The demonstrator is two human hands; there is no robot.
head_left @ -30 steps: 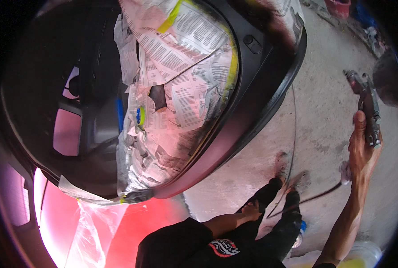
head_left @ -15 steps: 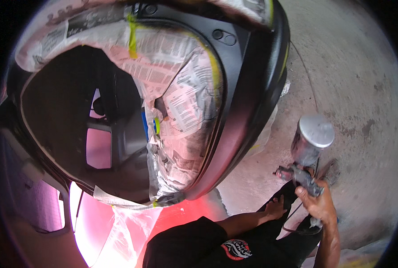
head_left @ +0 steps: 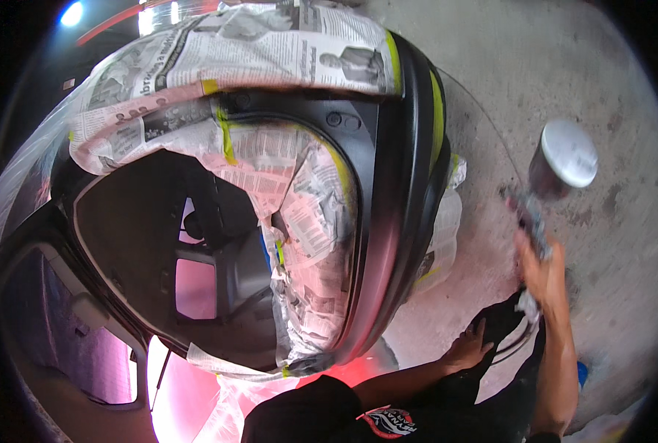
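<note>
Black bodywork: a car door frame (head_left: 406, 221), glossy and dark, curves through the middle of the view and fades to red near its lower end.
Masking: newspaper (head_left: 270, 59) covers the panel above the frame and lines the opening's inner edge, held down with yellow-green tape (head_left: 225, 136).
Cabin: through the opening, a dim interior with a seat (head_left: 225, 258) can be made out.
Floor: bare grey concrete (head_left: 602, 66), stained, fills the right side.
Person: crouched at the lower edge in dark clothes, both forearms coming up from below.
Spray gun (head_left: 554, 177): held up over the concrete to the right of the door frame and well apart from it, its round metal cup topped with a pale lid; the body below is blurred.
Right hand (head_left: 539, 269): wrapped around the spray gun's grip.
Left hand (head_left: 467, 348): lying on the person's dark trouser leg with fingers loosely spread, holding nothing.
Hose: a thin dark line (head_left: 517, 347) loops near the knee.
</note>
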